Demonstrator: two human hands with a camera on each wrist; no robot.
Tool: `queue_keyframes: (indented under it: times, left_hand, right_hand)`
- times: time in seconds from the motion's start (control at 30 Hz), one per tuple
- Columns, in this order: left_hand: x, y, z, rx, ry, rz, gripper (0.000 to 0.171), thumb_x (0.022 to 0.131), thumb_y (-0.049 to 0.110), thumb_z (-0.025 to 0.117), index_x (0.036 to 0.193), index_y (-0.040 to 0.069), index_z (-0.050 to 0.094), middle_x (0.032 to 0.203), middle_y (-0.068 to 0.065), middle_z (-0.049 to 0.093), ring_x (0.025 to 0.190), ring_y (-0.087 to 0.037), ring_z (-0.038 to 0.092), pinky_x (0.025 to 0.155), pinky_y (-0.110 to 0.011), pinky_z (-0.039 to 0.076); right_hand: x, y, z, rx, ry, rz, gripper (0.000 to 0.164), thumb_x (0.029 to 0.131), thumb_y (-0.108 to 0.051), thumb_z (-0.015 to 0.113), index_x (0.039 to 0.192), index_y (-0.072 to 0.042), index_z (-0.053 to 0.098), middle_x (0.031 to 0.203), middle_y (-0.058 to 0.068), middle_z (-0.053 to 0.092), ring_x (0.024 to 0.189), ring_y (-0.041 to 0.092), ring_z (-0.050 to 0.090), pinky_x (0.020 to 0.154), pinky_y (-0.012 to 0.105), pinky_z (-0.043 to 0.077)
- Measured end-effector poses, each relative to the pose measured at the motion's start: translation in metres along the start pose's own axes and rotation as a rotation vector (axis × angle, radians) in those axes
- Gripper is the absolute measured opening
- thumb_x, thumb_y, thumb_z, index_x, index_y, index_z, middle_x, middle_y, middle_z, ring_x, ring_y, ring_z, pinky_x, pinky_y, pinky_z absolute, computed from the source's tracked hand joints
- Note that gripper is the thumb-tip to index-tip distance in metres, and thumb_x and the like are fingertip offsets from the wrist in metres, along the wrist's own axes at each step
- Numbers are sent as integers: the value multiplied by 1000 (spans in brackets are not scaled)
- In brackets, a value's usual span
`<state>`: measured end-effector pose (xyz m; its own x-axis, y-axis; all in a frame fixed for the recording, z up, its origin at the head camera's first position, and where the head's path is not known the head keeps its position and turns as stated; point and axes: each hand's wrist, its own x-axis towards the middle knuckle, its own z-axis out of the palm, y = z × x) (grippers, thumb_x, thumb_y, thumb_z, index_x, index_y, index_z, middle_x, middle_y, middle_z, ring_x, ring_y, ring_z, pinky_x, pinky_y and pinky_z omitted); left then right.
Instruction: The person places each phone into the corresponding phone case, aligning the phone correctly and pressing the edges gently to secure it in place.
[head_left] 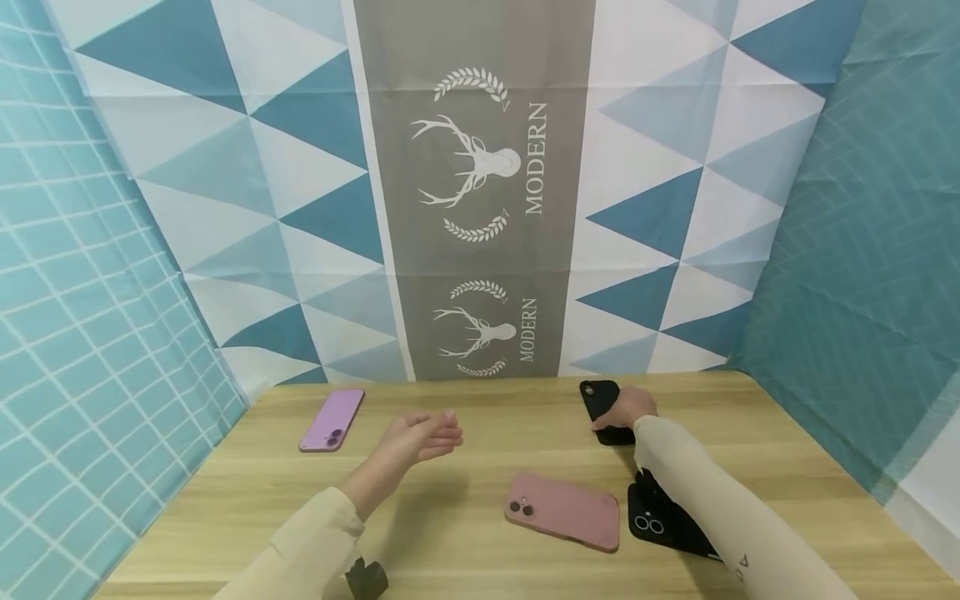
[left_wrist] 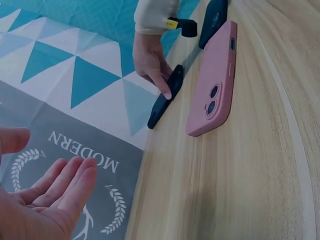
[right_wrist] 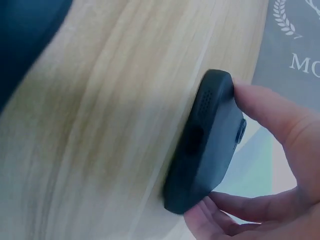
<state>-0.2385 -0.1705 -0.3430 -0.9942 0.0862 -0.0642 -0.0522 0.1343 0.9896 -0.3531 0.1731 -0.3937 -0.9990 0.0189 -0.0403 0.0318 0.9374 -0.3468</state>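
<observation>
At the far right of the table, my right hand [head_left: 632,407] pinches a black phone [head_left: 597,398] by its two long edges. In the right wrist view the thumb is on one side of that black phone [right_wrist: 207,145] and the fingers are on the other, with its end facing the camera. The phone lies on or just over the wood; which, I cannot tell. My left hand [head_left: 420,440] hovers over the middle of the table, fingers extended and palm bare in the left wrist view. A pink phone [head_left: 564,512] lies camera side up between the arms.
A second black phone [head_left: 667,521] lies partly under the right forearm, beside the pink one. At the back left lies a purple phone [head_left: 332,421]. The wooden table [head_left: 465,408] ends at a patterned cloth wall [head_left: 487,250], with blue cloth at either side.
</observation>
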Motion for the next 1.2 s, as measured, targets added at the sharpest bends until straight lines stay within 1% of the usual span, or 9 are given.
queue_keyframes:
  times: [0.23,0.47,0.57,0.67,0.77,0.9,0.97,1.03,1.2]
  left_hand:
    - [9,6,-17,-26,-24,-17,46,98,23,53,126,-14,51,123,-29,62,112,-33,65,97,-37,54]
    - [23,10,-57,-22,-40,-60,57,101,27,49,138,-15,37,138,-31,49,123,-33,58,106,-38,48]
    - [28,10,-72,32,50,-67,50,99,18,51,136,-13,42,140,-30,46,128,-36,53,106,-38,47]
    - [36,8,-86,154,106,-84,48,97,18,53,134,-11,46,146,-29,41,135,-40,44,112,-41,42]
    - [47,9,-104,393,144,-109,58,95,29,56,134,-12,45,147,-32,36,136,-46,38,115,-51,36]
    - [63,7,-129,770,194,-123,61,88,36,61,117,-17,54,128,-37,50,115,-48,52,101,-54,46]
    - [71,1,-138,889,210,-121,57,84,33,65,107,-18,57,120,-38,55,105,-46,56,93,-52,51]
    - [78,-10,-146,988,221,-126,54,81,31,67,103,-18,60,117,-38,58,102,-46,58,91,-51,52]
    - [87,-45,-162,1067,256,-225,59,77,31,71,112,-15,58,116,-36,59,96,-42,57,85,-47,49]
  right_hand:
    - [6,-13,-13,-84,16,-28,59,67,-35,87,102,6,66,104,24,67,92,39,61,92,54,49]
    - [11,-20,-14,-104,-45,-47,54,67,-32,88,101,5,67,99,18,68,78,26,59,70,35,53]
    - [10,-19,-12,-72,-66,-39,60,67,-30,88,107,8,65,104,21,67,78,24,57,69,34,53]
    - [10,-17,-11,-63,-74,-33,64,67,-29,88,111,10,63,107,24,65,78,24,55,69,33,53]
    - [9,-16,-11,-67,-78,-42,67,68,-30,87,115,10,61,111,25,64,84,28,59,74,36,55]
    - [8,-16,-12,-57,-71,-75,69,69,-29,87,119,11,59,116,27,62,99,38,61,86,45,56]
    - [8,-15,-12,-41,-68,-84,70,70,-28,87,121,11,58,119,28,61,104,41,60,90,48,55]
    - [7,-13,-10,-32,-72,-82,71,70,-27,87,122,11,57,121,29,60,107,42,59,91,49,55]
    - [3,-13,-2,-29,-90,-65,72,70,-27,86,123,10,57,126,28,58,111,42,58,92,48,55]
